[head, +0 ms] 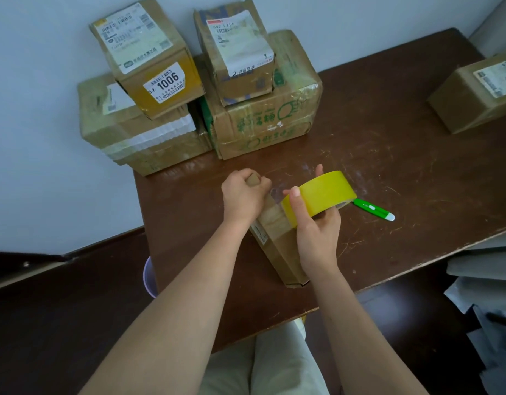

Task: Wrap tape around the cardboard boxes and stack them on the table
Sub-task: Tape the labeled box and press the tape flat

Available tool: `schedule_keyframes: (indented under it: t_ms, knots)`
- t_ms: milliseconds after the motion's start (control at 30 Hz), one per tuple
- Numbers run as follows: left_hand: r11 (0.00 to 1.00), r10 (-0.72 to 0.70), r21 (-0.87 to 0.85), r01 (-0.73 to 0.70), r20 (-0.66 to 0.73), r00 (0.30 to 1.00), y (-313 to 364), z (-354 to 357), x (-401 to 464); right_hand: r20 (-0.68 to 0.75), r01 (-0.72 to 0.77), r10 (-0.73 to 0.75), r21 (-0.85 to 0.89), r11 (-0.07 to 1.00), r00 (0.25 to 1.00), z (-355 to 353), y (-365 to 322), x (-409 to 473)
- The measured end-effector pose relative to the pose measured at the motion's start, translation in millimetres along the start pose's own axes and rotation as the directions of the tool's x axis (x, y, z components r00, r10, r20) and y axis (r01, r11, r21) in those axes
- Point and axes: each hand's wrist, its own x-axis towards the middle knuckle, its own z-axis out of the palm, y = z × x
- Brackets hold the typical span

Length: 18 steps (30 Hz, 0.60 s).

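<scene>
On the brown table (pixel 388 155), whose scuffed top is marked with pale scratches, a narrow cardboard box (pixel 277 240) lies lengthwise between two bare forearms. Its far end is gripped by the left hand (pixel 243 198), fingers curled over the top edge. The right hand (pixel 314 226) holds a roll of yellow tape (pixel 323 195) against the box, thumb laid across the roll's smooth outer face and fingers wrapped under it; a clear strip runs from the roll toward the left hand. Just beyond the roll lies a green cutter (pixel 373 208) with a white tip. At the back, against the pale wall, four taped boxes stand in two stacks. The left stack has a wide box (pixel 137 138) with a band of white corrugated card, and on it a tilted box (pixel 149 61) whose sticker reads "1006" in bold digits — the smaller print and barcodes are too fine to read. The right stack has a large box (pixel 271 124) printed with green characters under glossy tape, topped by a small box (pixel 237 55) with a white shipping label starting "642". Far right, another labelled box (pixel 477 95) sits apart — its text is blurred. A lilac bin (pixel 149 277) shows beside the table's near left edge.
</scene>
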Motion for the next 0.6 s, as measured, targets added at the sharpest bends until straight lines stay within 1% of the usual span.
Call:
schedule_keyframes:
  t_ms: [67, 133, 300, 367, 467, 600]
  knots:
    - [1.0, 0.01, -0.017, -0.01, 0.014, 1.0, -2, -3, 0, -0.032, -0.07, 0.071, 0.047, 0.996, 0.997, 2, 2, 0]
    - [0.999, 0.021, -0.033, -0.02, 0.03, 0.999, -4, -6, 0, -0.05, -0.169, 0.176, 0.122, 0.978, 0.983, 4, 2, 1]
    - [0.998, 0.034, -0.053, -0.032, 0.041, 0.999, -12, -13, -1, -0.013, -0.322, 0.329, 0.17, 0.931, 0.944, 5, 11, 0]
    - [0.997, 0.048, -0.056, -0.045, 0.05, 0.998, -14, -13, -2, 0.006, -0.386, 0.395, 0.222, 0.895, 0.919, 4, 15, 1]
    - [0.996, 0.063, -0.06, -0.06, 0.051, 0.997, -14, -13, -2, 0.052, -0.432, 0.435, 0.268, 0.861, 0.899, 2, 19, 4]
    - [0.993, 0.093, -0.068, -0.092, 0.018, 0.995, -15, -13, -5, 0.088, -0.456, 0.447, 0.203, 0.867, 0.89, 4, 19, 2]
